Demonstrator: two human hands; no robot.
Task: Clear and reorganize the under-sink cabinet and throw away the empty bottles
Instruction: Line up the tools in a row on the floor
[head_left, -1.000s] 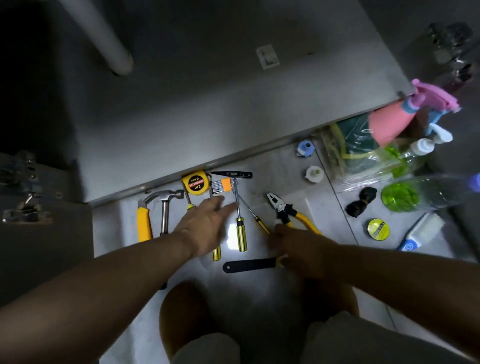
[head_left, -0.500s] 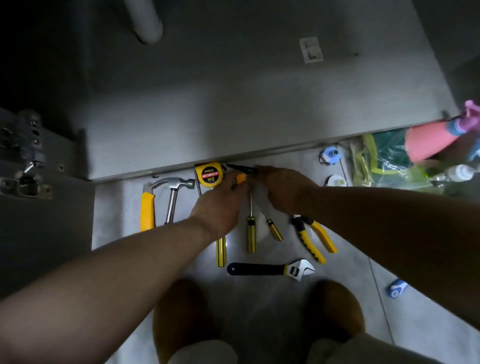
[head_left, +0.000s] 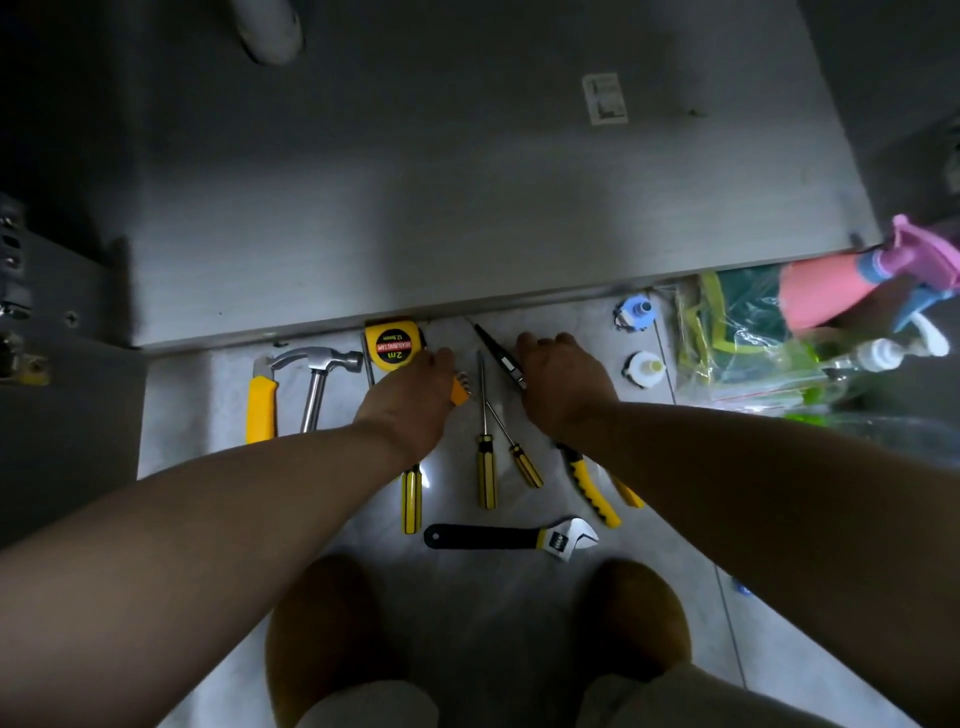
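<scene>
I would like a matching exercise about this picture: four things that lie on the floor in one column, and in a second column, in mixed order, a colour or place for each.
Column 1
1. hammer
2. tape measure
3. adjustable wrench
4. spray bottle

Column 2
A. yellow case with a round black label
B. black handle, lying crosswise, lowest of the tools in the view
C. pink, at the far right
D. shiny steel head and shaft

Pairs: 1-D, 2-A, 3-B, 4-C
</scene>
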